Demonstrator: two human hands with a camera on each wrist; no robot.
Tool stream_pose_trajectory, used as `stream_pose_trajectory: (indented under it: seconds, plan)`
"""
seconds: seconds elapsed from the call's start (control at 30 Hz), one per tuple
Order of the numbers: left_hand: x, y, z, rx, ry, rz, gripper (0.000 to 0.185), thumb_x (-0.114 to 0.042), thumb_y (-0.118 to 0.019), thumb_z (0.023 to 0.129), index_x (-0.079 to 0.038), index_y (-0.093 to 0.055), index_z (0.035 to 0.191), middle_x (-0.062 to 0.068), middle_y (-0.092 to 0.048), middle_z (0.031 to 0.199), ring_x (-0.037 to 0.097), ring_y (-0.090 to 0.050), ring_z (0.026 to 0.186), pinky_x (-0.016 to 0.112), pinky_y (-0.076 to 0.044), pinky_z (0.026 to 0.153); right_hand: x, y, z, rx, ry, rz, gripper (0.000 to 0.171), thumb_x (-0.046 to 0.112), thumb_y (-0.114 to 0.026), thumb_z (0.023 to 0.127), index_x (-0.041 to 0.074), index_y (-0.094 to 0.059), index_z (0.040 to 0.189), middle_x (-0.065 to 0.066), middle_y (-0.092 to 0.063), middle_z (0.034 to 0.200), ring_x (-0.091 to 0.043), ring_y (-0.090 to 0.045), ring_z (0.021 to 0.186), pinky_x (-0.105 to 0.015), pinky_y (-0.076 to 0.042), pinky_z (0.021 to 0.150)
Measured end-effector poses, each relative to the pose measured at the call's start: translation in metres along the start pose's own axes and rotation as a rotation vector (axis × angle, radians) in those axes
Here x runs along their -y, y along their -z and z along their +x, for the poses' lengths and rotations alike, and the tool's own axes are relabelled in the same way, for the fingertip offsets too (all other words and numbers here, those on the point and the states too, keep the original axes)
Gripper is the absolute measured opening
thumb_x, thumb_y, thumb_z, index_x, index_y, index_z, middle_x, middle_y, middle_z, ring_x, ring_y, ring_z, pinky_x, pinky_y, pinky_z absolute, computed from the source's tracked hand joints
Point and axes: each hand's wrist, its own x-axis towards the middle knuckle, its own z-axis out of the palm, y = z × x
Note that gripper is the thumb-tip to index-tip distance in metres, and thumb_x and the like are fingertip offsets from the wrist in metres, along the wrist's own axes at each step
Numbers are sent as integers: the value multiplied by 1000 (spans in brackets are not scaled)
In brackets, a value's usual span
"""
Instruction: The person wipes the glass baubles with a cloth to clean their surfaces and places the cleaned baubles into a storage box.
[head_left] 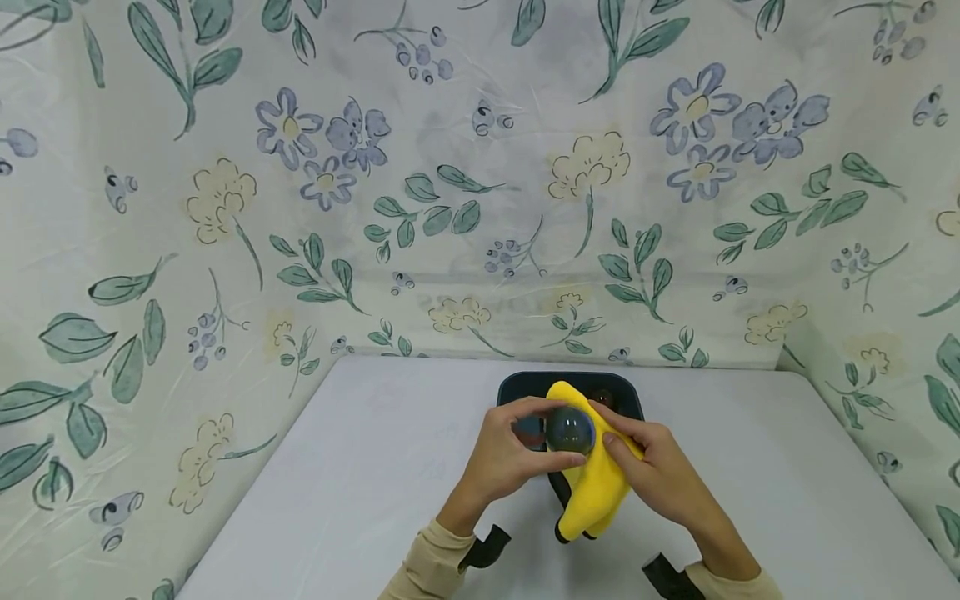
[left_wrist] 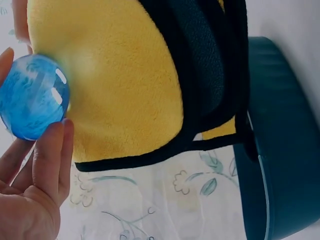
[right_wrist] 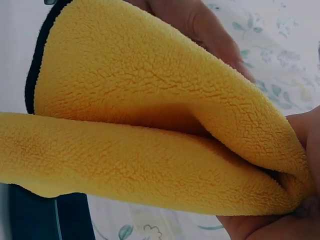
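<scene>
My left hand (head_left: 501,450) grips a clear glass ball (head_left: 567,430) between thumb and fingers, above the near part of a dark bin. In the left wrist view the ball (left_wrist: 35,97) looks blue and glossy. My right hand (head_left: 660,467) pinches a yellow fleecy cloth (head_left: 600,492) with dark edging, its folds hanging toward me. The cloth (left_wrist: 110,90) lies against the ball's side in the left wrist view. Close up in the right wrist view, the folded cloth (right_wrist: 150,85) covers most of the right hand's fingers.
The dark teal bin (head_left: 517,385) stands on the white table (head_left: 390,450) behind the hands, with a dark round thing (head_left: 602,397) inside. Floral fabric (head_left: 450,208) hangs behind and at both sides of the table. A black strap piece (head_left: 487,547) sticks out from the left wrist.
</scene>
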Motion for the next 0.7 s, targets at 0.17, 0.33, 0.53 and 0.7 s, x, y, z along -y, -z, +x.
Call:
stream_pose_trajectory:
  seconds: [0.17, 0.33, 0.53, 0.7]
  plan:
    - [2, 1, -2, -59, 2, -56, 53, -31, -91, 79, -14, -72, 126, 6, -74, 121, 14, -72, 103, 28, -65, 80, 4, -3, 0, 34, -58, 35, 44, 12, -53, 107, -4, -50, 149, -24, -72, 116, -9, -65, 75, -22, -62, 73]
    - [3, 3, -1, -106, 6, -95, 58, -26, -91, 80, -13, -69, 131, 10, -72, 124, 12, -71, 105, 29, -65, 82, 7, -7, -1, 62, -85, 56, 47, 15, -54, 107, -5, -49, 149, -22, -72, 115, -10, -66, 78, -23, -62, 75]
    - [2, 8, 3, -132, 34, -114, 64, -22, -91, 80, -14, -65, 138, 8, -69, 130, 18, -68, 114, 31, -64, 86, 10, -8, -1, 79, -70, 63, 47, 14, -54, 108, -8, -47, 148, -23, -72, 113, -9, -67, 79, -22, -62, 76]
    - [2, 11, 4, -136, 60, -113, 62, -21, -90, 80, -16, -65, 137, 7, -67, 131, 23, -66, 116, 33, -64, 90, 15, -11, -2, 98, -89, 86, 48, 14, -54, 107, -8, -46, 149, -26, -70, 122, -8, -68, 82, -19, -61, 79]
